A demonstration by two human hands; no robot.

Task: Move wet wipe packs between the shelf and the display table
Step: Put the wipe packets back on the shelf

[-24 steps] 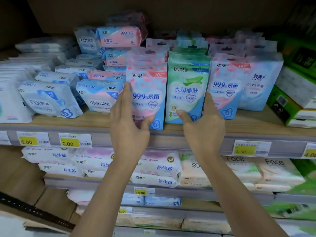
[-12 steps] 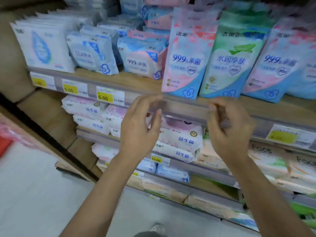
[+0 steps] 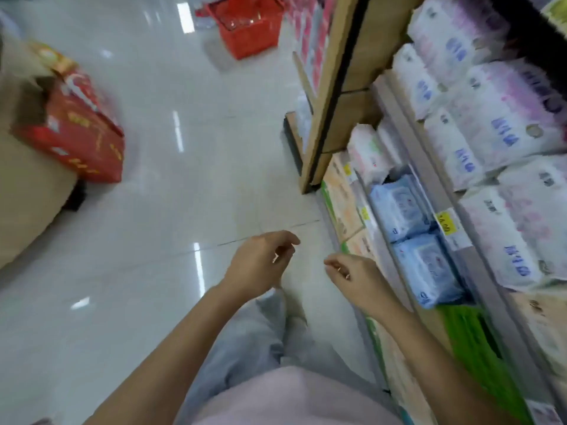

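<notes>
In the head view, both my grips hung over the pale floor (image 3: 153, 210), just ahead of my grey trousers (image 3: 245, 348). My left grip (image 3: 260, 265) was loosely curled with nothing in it. My right grip (image 3: 357, 276), just to the right of it and not touching it, was likewise slack and empty, though blur softened the fingertips of both.

The wet wipe packs lay on the shelf (image 3: 331, 87), to the right of my right grip. Two blue packs (image 3: 399, 210) stood nearest that grip on a low tier, with a yellow price label (image 3: 446, 223) on the rail beside them. Higher and farther right of the grip, white and pink packs (image 3: 497, 111) filled the tier above. None of them touched either grip.

Well off to the left of my left grip, and ahead of it, a red carton (image 3: 73, 133) sat on a beige worktop (image 3: 27, 194). I took this for the display table, though I couldn't be sure, and no wipe pack showed on the part in view. A red basket (image 3: 245, 26) stood on the floor far ahead of both grips.

As I judged it, I was between carries: nothing in hand, stock on the shelf, and the next pack not yet picked up. The view didn't show how many packs were already where they belonged.
</notes>
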